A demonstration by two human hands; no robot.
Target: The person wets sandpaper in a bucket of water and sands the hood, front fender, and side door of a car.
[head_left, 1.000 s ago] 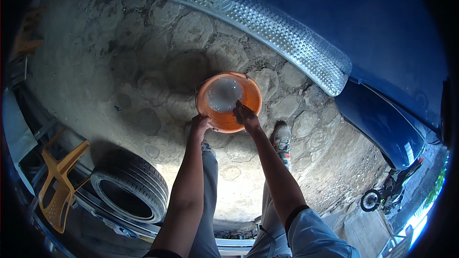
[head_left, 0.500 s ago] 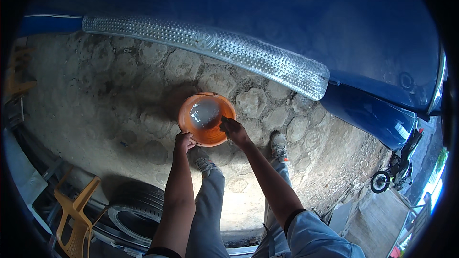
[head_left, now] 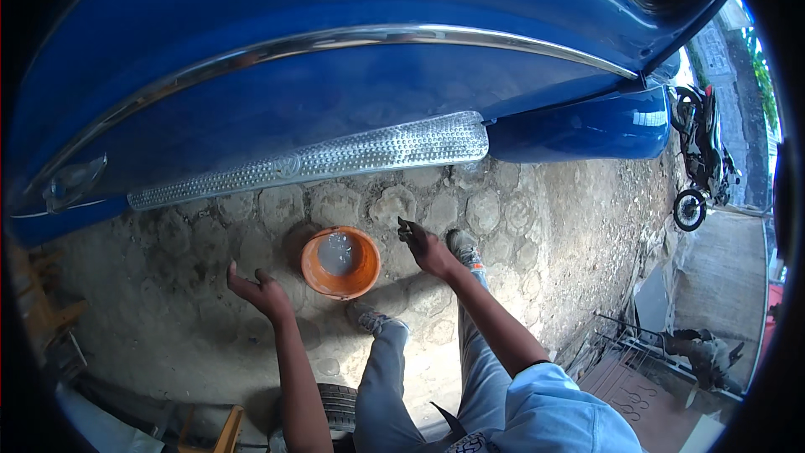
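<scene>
An orange plastic basin with cloudy greyish water stands on the stone paving between my two hands. To its left, my left hand hangs in the air, empty, with thumb and fingers apart. My right hand is up to the right of the basin, closed on a small, thin dark piece whose kind I cannot make out. Beyond both hands runs the dimpled silver running board of a blue car. Neither hand touches the car or the basin.
My shoes stand on uneven stone paving near the basin. A tyre lies behind my left arm, close to a yellow chair. A motorcycle is parked at the far right, beyond the car's blue fender.
My left hand has let go of the basin's rim and moved left. My right hand has risen out of the basin with the dark piece. The view has tilted up, showing more car.
</scene>
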